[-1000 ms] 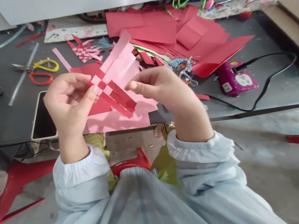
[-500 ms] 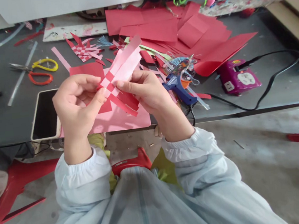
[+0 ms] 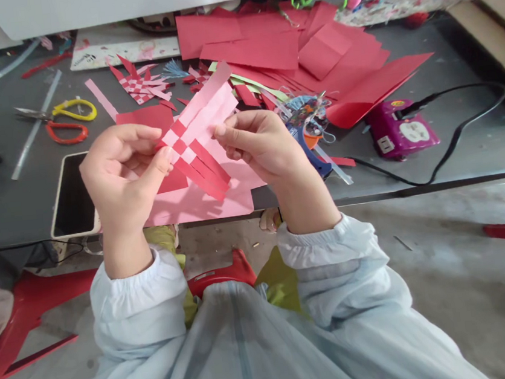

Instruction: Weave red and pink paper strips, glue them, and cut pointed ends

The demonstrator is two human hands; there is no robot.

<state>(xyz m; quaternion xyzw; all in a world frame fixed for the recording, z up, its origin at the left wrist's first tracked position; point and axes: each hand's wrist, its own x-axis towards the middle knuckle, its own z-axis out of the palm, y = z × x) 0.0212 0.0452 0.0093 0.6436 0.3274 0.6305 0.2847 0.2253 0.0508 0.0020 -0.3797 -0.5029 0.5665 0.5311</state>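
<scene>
My left hand pinches the left corner of a woven paper piece between thumb and fingers. The piece is a small red and pink checkerboard, held above the table. Loose pink paper strips stretch from it to the upper right, and red strips hang to the lower right. To its right, my right hand is closed in a pinch at the edge of a pink strip; the fingers partly hide the contact. Beneath lie a red sheet and a pink sheet.
Scissors and a phone lie left. Red paper sheets are heaped at the back, near another woven piece. A blue glue gun lies behind my right wrist. Farther right sits a purple box with a black cable.
My right hand has moved right and slightly up, off the woven squares to the pink strip's edge. My left hand and the woven piece have shifted slightly left.
</scene>
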